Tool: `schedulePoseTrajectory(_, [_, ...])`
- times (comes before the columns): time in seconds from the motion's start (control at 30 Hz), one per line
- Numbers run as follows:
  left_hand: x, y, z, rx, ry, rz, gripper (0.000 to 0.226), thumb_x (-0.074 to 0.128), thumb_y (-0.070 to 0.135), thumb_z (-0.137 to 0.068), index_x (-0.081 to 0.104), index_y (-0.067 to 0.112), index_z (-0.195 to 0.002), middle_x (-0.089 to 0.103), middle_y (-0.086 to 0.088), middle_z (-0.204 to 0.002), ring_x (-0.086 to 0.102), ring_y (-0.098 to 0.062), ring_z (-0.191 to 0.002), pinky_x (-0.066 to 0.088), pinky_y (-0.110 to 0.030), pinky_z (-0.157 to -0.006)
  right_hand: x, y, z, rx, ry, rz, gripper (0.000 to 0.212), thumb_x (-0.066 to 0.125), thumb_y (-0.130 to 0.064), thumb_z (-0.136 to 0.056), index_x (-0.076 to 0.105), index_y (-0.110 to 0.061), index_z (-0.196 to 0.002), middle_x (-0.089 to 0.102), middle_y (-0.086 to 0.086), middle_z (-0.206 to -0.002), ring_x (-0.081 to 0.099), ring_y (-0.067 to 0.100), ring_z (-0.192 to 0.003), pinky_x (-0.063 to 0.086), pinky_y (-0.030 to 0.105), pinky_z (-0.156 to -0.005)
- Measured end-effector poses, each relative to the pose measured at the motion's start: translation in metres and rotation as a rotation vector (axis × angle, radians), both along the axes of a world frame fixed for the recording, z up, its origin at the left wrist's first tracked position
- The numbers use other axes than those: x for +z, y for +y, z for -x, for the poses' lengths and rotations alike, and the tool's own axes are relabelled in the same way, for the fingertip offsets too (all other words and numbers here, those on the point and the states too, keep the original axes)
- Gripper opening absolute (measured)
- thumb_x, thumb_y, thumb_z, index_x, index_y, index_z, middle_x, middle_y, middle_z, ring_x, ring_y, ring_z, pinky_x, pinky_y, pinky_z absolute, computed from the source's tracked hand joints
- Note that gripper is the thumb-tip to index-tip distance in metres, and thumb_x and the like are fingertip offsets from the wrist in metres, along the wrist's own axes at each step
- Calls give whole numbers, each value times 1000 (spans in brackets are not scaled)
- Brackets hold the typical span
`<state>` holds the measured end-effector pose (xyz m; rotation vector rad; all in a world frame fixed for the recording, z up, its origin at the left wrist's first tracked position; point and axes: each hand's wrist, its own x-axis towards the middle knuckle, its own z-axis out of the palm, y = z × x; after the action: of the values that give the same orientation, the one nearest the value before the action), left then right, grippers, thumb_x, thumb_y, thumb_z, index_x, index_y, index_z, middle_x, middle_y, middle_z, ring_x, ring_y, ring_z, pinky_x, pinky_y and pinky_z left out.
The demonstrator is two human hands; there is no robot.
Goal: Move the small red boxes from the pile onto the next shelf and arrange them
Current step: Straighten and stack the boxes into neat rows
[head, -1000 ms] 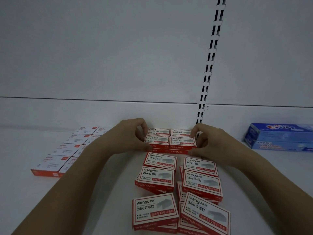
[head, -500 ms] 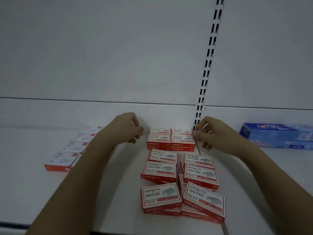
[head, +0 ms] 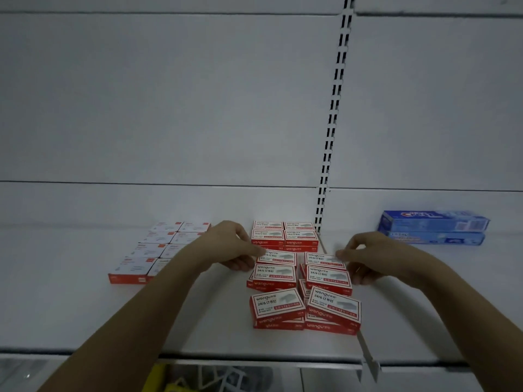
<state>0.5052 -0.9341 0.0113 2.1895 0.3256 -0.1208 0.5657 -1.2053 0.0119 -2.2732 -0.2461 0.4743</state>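
Pinching loosely with both: left hand (head: 232, 247) on the left edge, right hand (head: 368, 256) on the right edge of the second row of red boxes (head: 302, 260) mid-shelf (head: 85, 312), just near of the squared far stack (head: 284, 236). Arranging step, likely. Next: press inward evenly, slide far, straighten crooked near boxes (head: 305, 309).
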Motion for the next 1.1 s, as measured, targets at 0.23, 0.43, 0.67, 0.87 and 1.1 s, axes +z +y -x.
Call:
schedulePoseTrajectory(0.23, [0, -12, -1, 19, -51, 30, 21, 79, 18, -78, 59, 11, -80, 72, -4, -70, 67, -13, -58, 59, -26, -60, -3, 11, 1, 6, -29, 17, 26, 67, -26, -89, 59, -4, -102, 76, 7, -81, 74, 22, -78, 61, 30, -72])
schedulePoseTrajectory(0.43, [-4, -6, 2, 57, -79, 68, 17, 76, 15, -81, 60, 11, -79, 74, -9, -77, 70, -18, -63, 59, -29, -63, -10, 25, -3, 29, -144, 41, 22, 65, -28, -91, 58, -9, -99, 73, 4, -89, 72, 15, -76, 61, 28, -71])
schedulePoseTrajectory(0.67, [-4, 5, 6, 62, -62, 89, 16, 75, 18, -82, 62, 10, -88, 76, -8, -79, 74, -20, -72, 60, -28, -66, -12, 31, -11, 41, -135, -29, 21, 63, -29, -92, 59, -11, -101, 73, 3, -90, 73, 16, -78, 59, 25, -67])
schedulePoseTrajectory(0.87, [-6, 9, 6, -22, -126, 62, 25, 77, 14, -79, 63, 10, -100, 75, -6, -90, 74, -18, -76, 61, -29, -72, -5, 18, -13, 148, -59, -91, 22, 68, -25, -88, 61, -17, -107, 75, 4, -93, 74, 18, -80, 61, 27, -70])
schedulePoseTrajectory(1.1, [-5, 7, -3, -143, -141, -170, 33, 81, 25, -74, 68, 18, -104, 72, 3, -100, 68, -7, -83, 53, -16, -66, 1, 23, -17, 344, -153, 52, 34, 74, -13, -83, 60, -17, -114, 63, -9, -99, 70, 13, -82, 60, 24, -71])
